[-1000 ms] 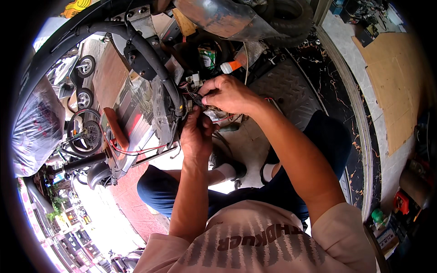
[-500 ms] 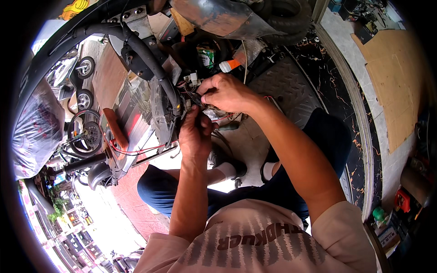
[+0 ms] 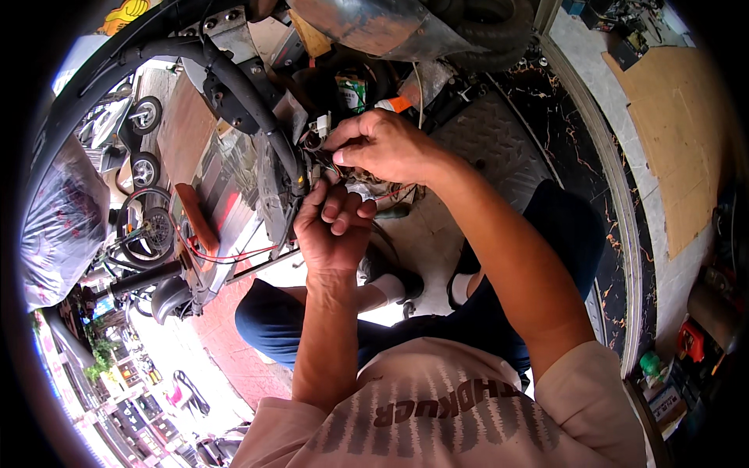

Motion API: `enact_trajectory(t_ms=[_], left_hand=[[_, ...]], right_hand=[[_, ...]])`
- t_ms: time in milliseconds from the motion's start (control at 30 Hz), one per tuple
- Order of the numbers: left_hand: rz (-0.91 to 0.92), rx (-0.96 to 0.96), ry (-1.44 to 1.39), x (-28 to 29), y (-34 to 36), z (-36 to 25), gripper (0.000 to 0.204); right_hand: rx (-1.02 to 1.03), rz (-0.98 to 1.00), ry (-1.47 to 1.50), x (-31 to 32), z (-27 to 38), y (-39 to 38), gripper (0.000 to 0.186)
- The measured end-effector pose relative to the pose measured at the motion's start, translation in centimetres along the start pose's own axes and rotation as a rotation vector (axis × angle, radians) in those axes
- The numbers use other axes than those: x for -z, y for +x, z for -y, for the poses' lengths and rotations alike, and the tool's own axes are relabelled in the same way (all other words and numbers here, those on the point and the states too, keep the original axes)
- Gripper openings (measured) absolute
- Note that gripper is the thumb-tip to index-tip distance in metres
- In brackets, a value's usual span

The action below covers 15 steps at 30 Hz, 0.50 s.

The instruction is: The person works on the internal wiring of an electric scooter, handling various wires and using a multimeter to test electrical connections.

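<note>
My right hand (image 3: 390,148) reaches into the bundle of wires (image 3: 331,171) on a partly stripped scooter, fingers bent and pinched around thin wires just below a white connector (image 3: 322,125). Below and left of it, my left hand (image 3: 331,226) is turned palm up, its fingers curled and its thumb pressed at small connectors and wires beside the black frame tube (image 3: 282,148); exactly what it grips is partly hidden. A red cable (image 3: 242,255) loops to the left. A green packet (image 3: 351,92) and an orange-capped container (image 3: 396,104) lie behind my right hand.
Tyres (image 3: 491,31) and a dusty plastic body panel (image 3: 351,23) sit above. A metal tread plate (image 3: 476,132) is to the right. Cardboard (image 3: 663,132), batteries and tools line the far right. A bagged scooter part (image 3: 62,226) and parked scooters (image 3: 144,168) stand at the left.
Both my hands have shifted slightly left and up. My left hand's fingers now show more, curled upward, and my right hand covers more of the orange-capped container.
</note>
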<state>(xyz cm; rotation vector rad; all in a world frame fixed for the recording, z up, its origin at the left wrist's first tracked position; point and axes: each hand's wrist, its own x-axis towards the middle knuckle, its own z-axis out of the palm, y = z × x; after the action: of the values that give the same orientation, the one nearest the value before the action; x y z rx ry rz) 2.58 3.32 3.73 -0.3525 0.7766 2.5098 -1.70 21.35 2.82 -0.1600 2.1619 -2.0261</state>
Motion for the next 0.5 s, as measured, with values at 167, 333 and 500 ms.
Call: enact_trajectory(t_ms=[167,333,500], left_hand=[[0.068,-0.012,-0.056,-0.41,-0.04,-0.16,0.018],[0.058,-0.010,-0.067,-0.69,-0.08,-0.14,0.016],[0.059,-0.009,-0.057,-0.69,-0.04,-0.05,0.015]], right_hand=[[0.098,-0.007,-0.054,0.24,0.40,0.09,0.031],[0.080,-0.016,-0.032,0.35,0.60,-0.03,0.031],[0.082,-0.030,-0.022,0.28,0.47,-0.07,0.030]])
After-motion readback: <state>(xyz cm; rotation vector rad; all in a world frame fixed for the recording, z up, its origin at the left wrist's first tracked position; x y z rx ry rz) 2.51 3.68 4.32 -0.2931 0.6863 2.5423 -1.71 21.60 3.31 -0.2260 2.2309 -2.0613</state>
